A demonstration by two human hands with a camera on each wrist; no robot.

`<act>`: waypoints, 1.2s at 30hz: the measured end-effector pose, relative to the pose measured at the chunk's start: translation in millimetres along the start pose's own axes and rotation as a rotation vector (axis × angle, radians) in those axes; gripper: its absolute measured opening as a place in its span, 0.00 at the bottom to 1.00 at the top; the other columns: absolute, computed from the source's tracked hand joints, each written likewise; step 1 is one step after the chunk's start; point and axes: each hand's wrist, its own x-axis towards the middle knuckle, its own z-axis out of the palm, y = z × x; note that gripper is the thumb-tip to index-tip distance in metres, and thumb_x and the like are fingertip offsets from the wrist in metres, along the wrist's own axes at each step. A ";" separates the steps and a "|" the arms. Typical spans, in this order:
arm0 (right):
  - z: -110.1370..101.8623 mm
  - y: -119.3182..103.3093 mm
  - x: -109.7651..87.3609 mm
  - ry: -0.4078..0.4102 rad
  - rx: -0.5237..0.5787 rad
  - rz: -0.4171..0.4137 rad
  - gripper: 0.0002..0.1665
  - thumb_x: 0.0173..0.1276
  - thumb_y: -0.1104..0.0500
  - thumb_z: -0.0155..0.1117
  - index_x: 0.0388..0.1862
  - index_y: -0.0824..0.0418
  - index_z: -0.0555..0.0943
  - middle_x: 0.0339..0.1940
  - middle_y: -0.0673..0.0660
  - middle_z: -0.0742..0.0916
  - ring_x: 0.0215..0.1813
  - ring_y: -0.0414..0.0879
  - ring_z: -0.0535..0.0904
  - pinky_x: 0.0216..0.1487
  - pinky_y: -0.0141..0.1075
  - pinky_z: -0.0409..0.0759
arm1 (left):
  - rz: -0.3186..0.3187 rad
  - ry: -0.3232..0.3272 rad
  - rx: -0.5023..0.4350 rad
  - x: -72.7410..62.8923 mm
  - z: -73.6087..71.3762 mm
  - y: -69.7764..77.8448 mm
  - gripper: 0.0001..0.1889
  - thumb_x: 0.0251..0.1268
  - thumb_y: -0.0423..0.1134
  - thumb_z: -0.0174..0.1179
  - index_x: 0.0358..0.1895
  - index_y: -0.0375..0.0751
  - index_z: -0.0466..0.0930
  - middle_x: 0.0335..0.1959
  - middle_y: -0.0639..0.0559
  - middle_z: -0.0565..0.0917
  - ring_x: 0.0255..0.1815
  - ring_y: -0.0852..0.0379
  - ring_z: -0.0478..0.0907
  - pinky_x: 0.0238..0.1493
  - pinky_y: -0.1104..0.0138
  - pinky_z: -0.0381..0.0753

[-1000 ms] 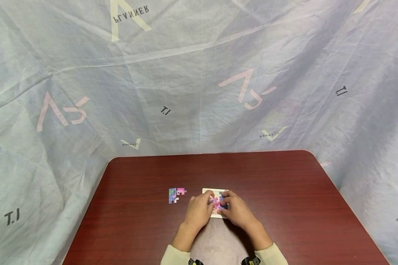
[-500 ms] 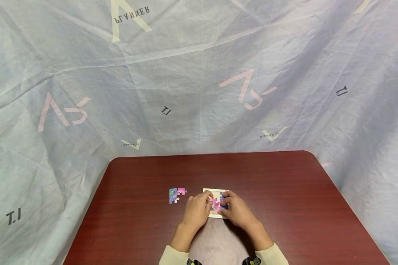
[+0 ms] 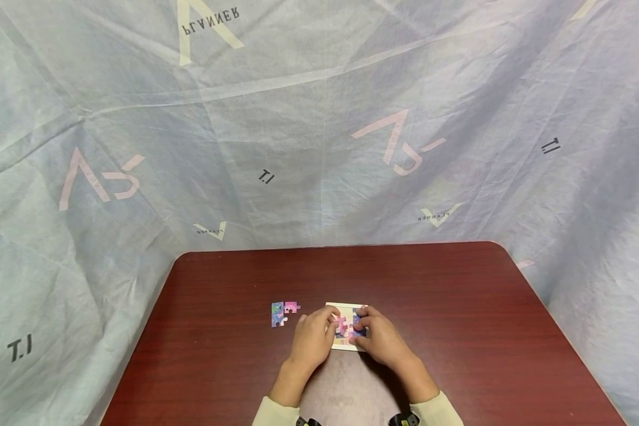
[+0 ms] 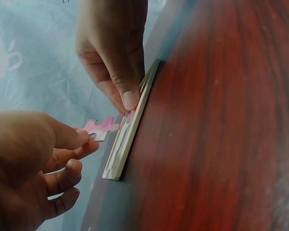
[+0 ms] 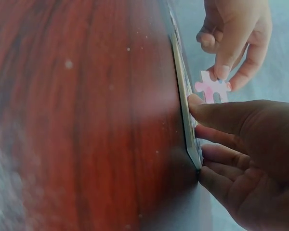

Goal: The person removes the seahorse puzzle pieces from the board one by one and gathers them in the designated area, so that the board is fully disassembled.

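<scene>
A pink jigsaw puzzle piece (image 4: pixel 103 126) is pinched between the thumb and forefinger of my left hand (image 3: pixel 311 339). It is raised a little above the shallow puzzle tray (image 3: pixel 346 348), which has a pale rim and lies flat on the table. Pink and blue pieces fill the right part of the tray, while its left part shows a pale base. My right hand (image 3: pixel 383 338) rests on the tray's right side, thumb and fingertips spread and touching the pieces and the edge. Its fingers partly hide what lies under them.
Several loose puzzle pieces (image 3: pixel 278 319), blue and pink, lie close together on the table left of the tray. The dark red wooden table (image 3: pixel 431 284) has rounded far corners. A grey printed cloth (image 3: pixel 309 148) hangs behind and at both sides.
My left hand has drawn slightly left and back with the pink puzzle piece, which has turned a little and come off toward the left. My right hand stays in place on the tray.
</scene>
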 end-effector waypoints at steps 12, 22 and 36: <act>-0.3 0.5 -2.3 0.022 0.015 -0.020 0.11 0.53 0.62 0.85 0.34 0.63 0.91 0.56 0.61 0.88 0.57 0.54 0.87 0.60 0.49 0.84 | -0.030 0.039 -0.019 -4.3 -11.6 -7.7 0.08 0.68 0.33 0.69 0.46 0.49 0.89 0.32 0.58 0.87 0.34 0.61 0.82 0.43 0.59 0.78; -1.3 2.0 -2.3 0.022 0.004 0.006 0.11 0.53 0.62 0.85 0.34 0.62 0.90 0.57 0.60 0.88 0.57 0.54 0.87 0.60 0.48 0.83 | -0.091 0.037 -0.019 2.7 -22.9 -12.7 0.11 0.68 0.35 0.71 0.51 0.42 0.88 0.33 0.56 0.89 0.36 0.58 0.86 0.46 0.56 0.84; -1.2 -0.2 -5.1 -0.002 0.032 0.035 0.12 0.54 0.61 0.85 0.34 0.63 0.90 0.58 0.60 0.87 0.58 0.54 0.86 0.62 0.50 0.83 | -0.220 0.073 -0.014 3.5 -47.5 -29.0 0.02 0.68 0.41 0.72 0.40 0.48 0.90 0.32 0.56 0.92 0.33 0.56 0.88 0.45 0.53 0.82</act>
